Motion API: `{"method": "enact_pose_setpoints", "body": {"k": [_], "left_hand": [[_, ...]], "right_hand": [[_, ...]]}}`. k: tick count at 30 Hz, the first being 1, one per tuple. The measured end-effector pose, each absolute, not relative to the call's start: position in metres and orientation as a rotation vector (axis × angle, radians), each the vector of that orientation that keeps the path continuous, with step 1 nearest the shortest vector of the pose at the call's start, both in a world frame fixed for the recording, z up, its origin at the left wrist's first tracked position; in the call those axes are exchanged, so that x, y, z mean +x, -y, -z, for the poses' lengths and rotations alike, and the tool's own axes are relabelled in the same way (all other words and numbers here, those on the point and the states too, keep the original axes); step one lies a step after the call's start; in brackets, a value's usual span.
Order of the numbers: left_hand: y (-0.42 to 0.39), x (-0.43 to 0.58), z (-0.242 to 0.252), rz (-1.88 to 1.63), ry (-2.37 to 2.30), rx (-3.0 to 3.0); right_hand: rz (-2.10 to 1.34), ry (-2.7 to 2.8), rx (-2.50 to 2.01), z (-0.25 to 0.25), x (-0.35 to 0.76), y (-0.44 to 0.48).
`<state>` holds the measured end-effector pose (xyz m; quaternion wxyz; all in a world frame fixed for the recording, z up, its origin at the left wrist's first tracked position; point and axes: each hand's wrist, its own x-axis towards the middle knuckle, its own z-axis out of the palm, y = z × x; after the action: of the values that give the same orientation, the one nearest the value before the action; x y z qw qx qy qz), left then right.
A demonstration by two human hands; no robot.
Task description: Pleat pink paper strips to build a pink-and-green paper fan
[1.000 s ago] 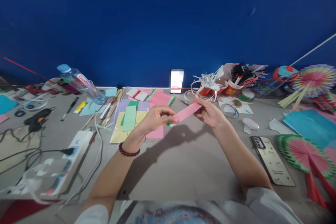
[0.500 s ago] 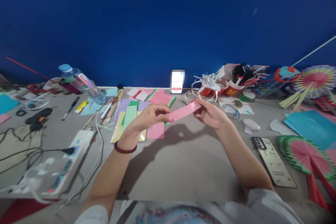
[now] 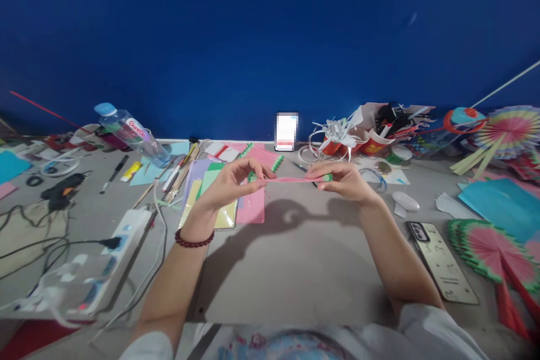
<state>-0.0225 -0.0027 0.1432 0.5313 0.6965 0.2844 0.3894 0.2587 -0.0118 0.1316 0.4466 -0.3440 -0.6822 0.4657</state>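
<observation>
A narrow pink paper strip (image 3: pixel 291 180) with green ends is stretched level between my two hands above the grey table, seen nearly edge-on. My left hand (image 3: pixel 240 180) pinches its left end between thumb and fingers. At the right end, my right hand (image 3: pixel 340 180) grips it the same way. Behind my left hand lie pleated pink paper pieces with green edges (image 3: pixel 268 158). Pink sheets (image 3: pixel 253 208), a green sheet (image 3: pixel 208 180) and a yellow packet (image 3: pixel 228 215) lie beneath and beside that hand.
A power strip (image 3: pixel 122 253), plastic bottle (image 3: pixel 137 135) and sticks (image 3: pixel 183 174) are on the left. Red cups (image 3: pixel 373 143), a phone (image 3: pixel 442 264), a pink paper fan (image 3: pixel 493 247) and blue paper (image 3: pixel 502 202) are on the right. A lit screen (image 3: pixel 286 132) stands at the back.
The strip has turned from a slant with its flat face showing to level and nearly edge-on. My right hand has lowered slightly, and its fingers now curl over the strip's end.
</observation>
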Motion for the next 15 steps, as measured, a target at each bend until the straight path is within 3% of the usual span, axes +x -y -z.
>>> {"method": "enact_pose_setpoints", "body": {"k": [15], "left_hand": [[0.027,-0.017,-0.155,-0.737,-0.504,1.766]], "right_hand": [[-0.941,2.132,-0.645,-0.149,0.260,0.030]]}}
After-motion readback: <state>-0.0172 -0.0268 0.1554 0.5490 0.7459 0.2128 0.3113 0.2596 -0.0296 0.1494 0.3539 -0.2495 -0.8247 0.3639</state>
